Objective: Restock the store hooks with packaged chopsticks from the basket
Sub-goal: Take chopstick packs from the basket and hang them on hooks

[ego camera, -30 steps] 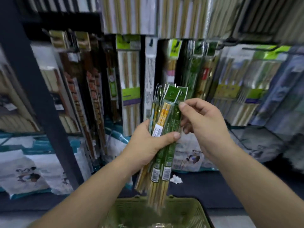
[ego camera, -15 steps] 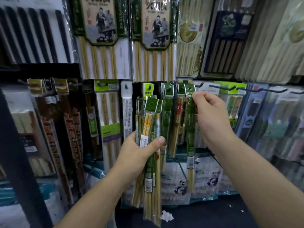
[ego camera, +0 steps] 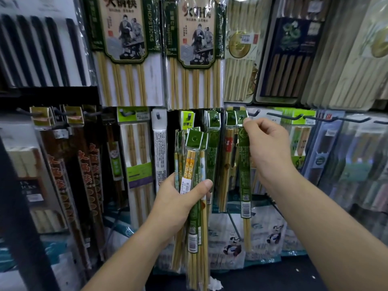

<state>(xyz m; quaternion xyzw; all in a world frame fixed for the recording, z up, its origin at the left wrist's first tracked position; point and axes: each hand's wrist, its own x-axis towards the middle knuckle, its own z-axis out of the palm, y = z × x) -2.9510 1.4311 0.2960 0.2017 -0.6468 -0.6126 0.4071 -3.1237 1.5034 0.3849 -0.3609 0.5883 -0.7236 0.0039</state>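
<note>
Facing a store display wall crowded with hanging chopstick packs.

Gripping a bundle of narrow packs (ego camera: 194, 156) upright in the left grip (ego camera: 180, 198), low and centre, with fingers wrapping behind and the thumb pressing across the front beside a white price label. Showing green header cards at the top of the bundle and bare bamboo tips poking out below the wrappers.

Pinching a single green pack (ego camera: 244, 175) near its top in the right grip (ego camera: 266, 148), thumb and forefinger closing on the plastic just under the header card, the other fingers curling loosely. Letting the pack hang straight down, a barcode label low on the sleeve and pale stick tips beneath it.

Holding that header card level with a row of dark wire hooks (ego camera: 283, 117), just beside matching green packs (ego camera: 213, 143) hanging to its left. Cannot tell whether the card's hole is sitting on a hook.

Filling the upper wall: wide packs (ego camera: 123, 59) of long bamboo chopsticks with illustrated labels. Lining the bottom, behind both forearms: white bags printed with pandas (ego camera: 232, 246).
</note>
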